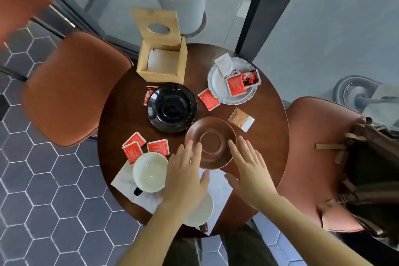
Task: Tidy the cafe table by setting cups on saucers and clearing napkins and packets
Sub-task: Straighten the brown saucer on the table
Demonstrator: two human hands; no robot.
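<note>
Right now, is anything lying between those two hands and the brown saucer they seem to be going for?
Nothing visible does. The left hand and right hand are open, one at each side of the brown saucer, fingertips at its rim. The saucer is bare, and the nearest packet, the tan packet, lies beyond it.

brightness: even daylight, moderately bright, nothing blown out
source: seems to come from the glass wall (336,28) at the top, soft and diffuse
shadows: weak, soft-edged; faint dark patches under the hands on the desk (121,119)
glare: pale reflections on the black saucer (172,108); light sheen on the brown saucer (210,142)
blur: whole frame slightly soft; print on red packets (236,84) unreadable; left chair (71,88) and right chair smeared
distortion: strong wide-angle bending, floor tiles (43,211) and window frame curve toward the edges
focus: centre sharpest, corners mushy
</note>
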